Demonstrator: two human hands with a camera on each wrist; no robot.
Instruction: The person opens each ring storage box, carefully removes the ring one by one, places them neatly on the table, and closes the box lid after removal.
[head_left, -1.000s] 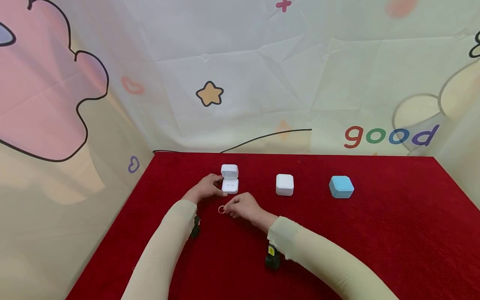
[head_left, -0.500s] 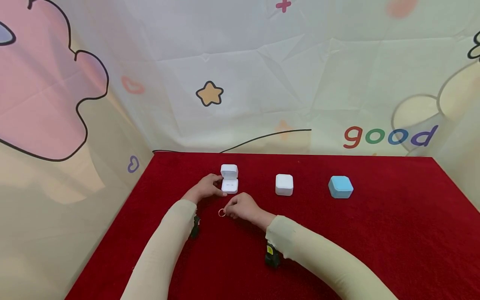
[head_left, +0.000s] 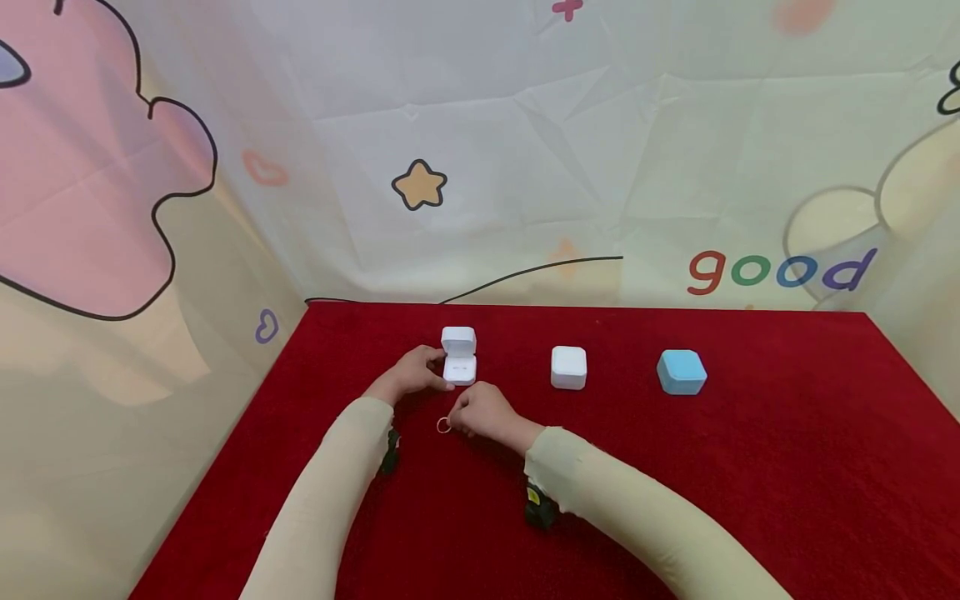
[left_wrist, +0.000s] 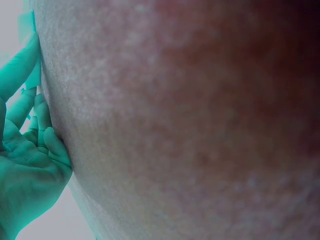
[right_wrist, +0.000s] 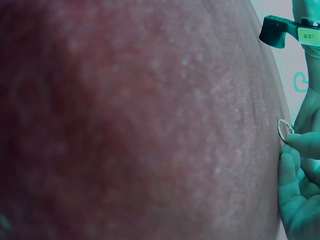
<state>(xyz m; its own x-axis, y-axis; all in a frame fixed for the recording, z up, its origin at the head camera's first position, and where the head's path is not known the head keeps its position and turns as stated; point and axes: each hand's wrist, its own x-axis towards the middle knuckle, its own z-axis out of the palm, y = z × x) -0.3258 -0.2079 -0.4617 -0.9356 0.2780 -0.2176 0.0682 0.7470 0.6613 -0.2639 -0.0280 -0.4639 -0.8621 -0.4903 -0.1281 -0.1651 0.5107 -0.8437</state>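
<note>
An open white ring box (head_left: 460, 370) stands on the red cloth, lid raised at the back. My left hand (head_left: 413, 372) grips its left side, thumb at the front corner and fingers toward the back; in the left wrist view the left hand (left_wrist: 30, 150) reaches the box's edge (left_wrist: 34, 75). My right hand (head_left: 489, 413) pinches a thin ring (head_left: 443, 426) between thumb and fingertips, in front of the box and apart from it. The right wrist view shows the ring (right_wrist: 284, 130) upright at the fingertips of the right hand (right_wrist: 302, 185).
A closed white box (head_left: 568, 368) stands right of the open one, and a closed light blue box (head_left: 682, 372) farther right. Behind the red cloth (head_left: 750, 483) hangs a printed curtain (head_left: 510, 167).
The right hand has lowered the ring slightly toward the front, and the right forearm has shifted a little left. The left hand keeps its grip on the box.
</note>
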